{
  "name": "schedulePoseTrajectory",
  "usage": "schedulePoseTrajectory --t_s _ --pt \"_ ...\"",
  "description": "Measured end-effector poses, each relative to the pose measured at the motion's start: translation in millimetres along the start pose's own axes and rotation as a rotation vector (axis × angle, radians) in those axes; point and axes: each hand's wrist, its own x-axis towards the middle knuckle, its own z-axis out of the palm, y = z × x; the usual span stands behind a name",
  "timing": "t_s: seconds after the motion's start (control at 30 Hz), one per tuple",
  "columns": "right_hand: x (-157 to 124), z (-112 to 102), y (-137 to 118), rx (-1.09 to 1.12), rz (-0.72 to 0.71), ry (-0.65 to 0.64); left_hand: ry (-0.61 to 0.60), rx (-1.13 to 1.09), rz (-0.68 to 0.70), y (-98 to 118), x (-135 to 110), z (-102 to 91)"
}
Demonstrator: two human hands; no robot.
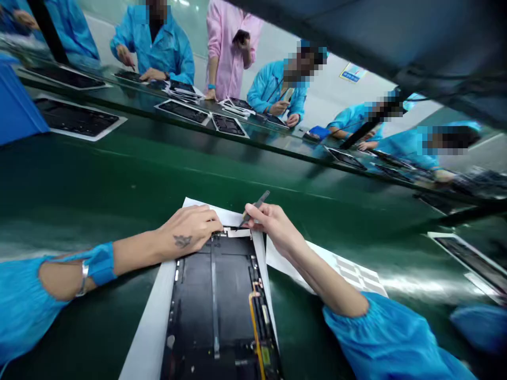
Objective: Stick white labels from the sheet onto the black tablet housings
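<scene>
An opened black device chassis (222,301) lies on a white sheet (152,327) in front of me, with a yellow flex cable (253,322) running down its right side. My left hand (190,229) rests with curled fingers pressed on the chassis's top left edge. My right hand (273,224) is closed in a pinch on dark tweezers (253,207), whose tip touches the top edge of the chassis. Both forearms wear blue sleeves.
A white sheet with square labels (348,272) lies to the right under my forearm. The green conveyor belt (119,174) carries more chassis trays (75,119). Several workers in blue and one in pink stand across the line. Another tray (471,258) sits at right.
</scene>
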Motion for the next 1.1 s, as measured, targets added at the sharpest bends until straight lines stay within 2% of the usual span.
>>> schedulePoseTrajectory --t_s 0.23,0.33,0.53,0.67,0.83,1.1 --pt "-3 -2 0 -0.02 -0.019 -0.01 0.024 0.03 0.031 0 0 2.5" --pt "-2 -1 2 -0.064 -0.073 -0.003 0.006 0.036 0.04 -1 0 3.7" --pt "-6 -3 8 -0.297 -0.264 0.077 -0.024 0.024 0.023 -4 0 5.9" --pt "-16 -3 9 -0.292 -0.382 0.175 -0.009 0.023 0.038 -3 -1 4.4" --pt "-24 7 11 -0.331 -0.552 0.098 0.045 0.039 0.079 -2 -2 1.8" --pt "-27 11 15 -0.497 -0.825 0.034 0.049 0.052 0.082 -3 -1 4.3"
